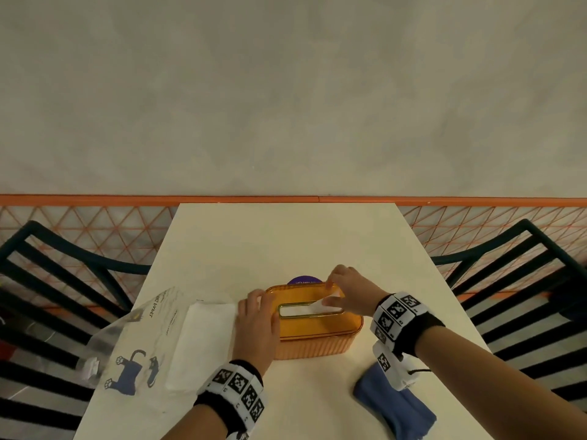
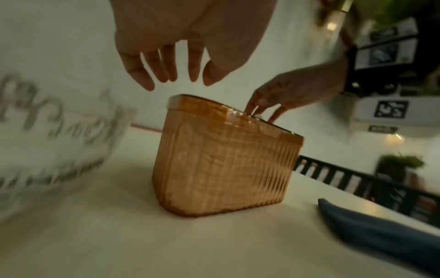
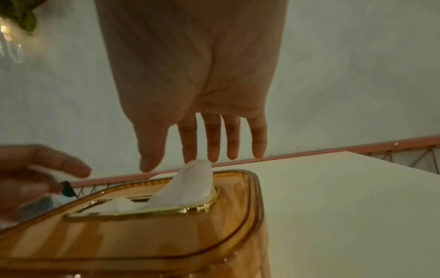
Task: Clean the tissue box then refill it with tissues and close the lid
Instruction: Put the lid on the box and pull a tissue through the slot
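Note:
An orange ribbed tissue box [image 1: 317, 342] stands mid-table with its lid [image 1: 317, 323] on. A white tissue [image 1: 319, 305] sticks up from the right end of the gold-rimmed slot [image 3: 142, 210]. My right hand [image 1: 336, 290] hovers over that end with straight fingers, its fingertips [image 3: 212, 154] right at the tip of the tissue [image 3: 190, 186] and the thumb apart. My left hand [image 1: 257, 322] is spread over the left end of the box [image 2: 223, 169]. Its fingers [image 2: 166, 71] hang just above the lid, holding nothing.
A stack of white tissues [image 1: 203, 341] lies on an opened printed plastic wrapper [image 1: 136, 338] left of the box. A folded blue cloth [image 1: 394, 401] lies front right. A purple disc [image 1: 303, 278] sits behind the box. Dark slatted chairs [image 1: 63, 281] flank the white table [image 1: 286, 236].

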A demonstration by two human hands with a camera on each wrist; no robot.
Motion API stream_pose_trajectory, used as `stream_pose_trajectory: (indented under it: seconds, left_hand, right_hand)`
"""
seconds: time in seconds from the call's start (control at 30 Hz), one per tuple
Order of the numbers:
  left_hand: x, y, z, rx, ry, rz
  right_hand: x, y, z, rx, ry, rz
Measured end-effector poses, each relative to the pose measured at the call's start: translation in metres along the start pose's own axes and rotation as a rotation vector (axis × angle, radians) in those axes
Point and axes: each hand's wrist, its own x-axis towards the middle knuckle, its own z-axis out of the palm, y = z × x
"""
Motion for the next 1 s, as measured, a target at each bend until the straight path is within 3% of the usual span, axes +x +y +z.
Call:
stream_pose_trajectory:
  seconds: [0.07,0.17,0.37,0.67,0.8,1.0]
  left_hand:
    - [0.006,0.009,0.000,0.065,-0.052,0.133]
    - [0.022,0.018,0.004,0.092,-0.135,0.226]
    - [0.047,0.031,0.010,0.221,-0.395,0.233]
    - [0.053,0.038,0.007,0.291,-0.419,0.320]
    - [0.051,0.022,-0.003,0.335,-0.422,0.264]
    - [0.054,0.016,-0.010,0.206,-0.339,0.250]
  right_hand:
    - [0.000,-0.001,0.002,-0.036,-0.010,-0.014]
    - [-0.002,-0.001,0.002,0.047,0.005,-0.068]
    - [-0.010,0.011,0.007,0.115,0.069,-0.072]
    - [-0.002,0.005,0.015,-0.067,0.110,-0.099]
    - [-0.002,0.012,0.019,-0.076,0.123,-0.109]
    - [-0.003,0.016,0.018,-0.064,0.103,-0.122]
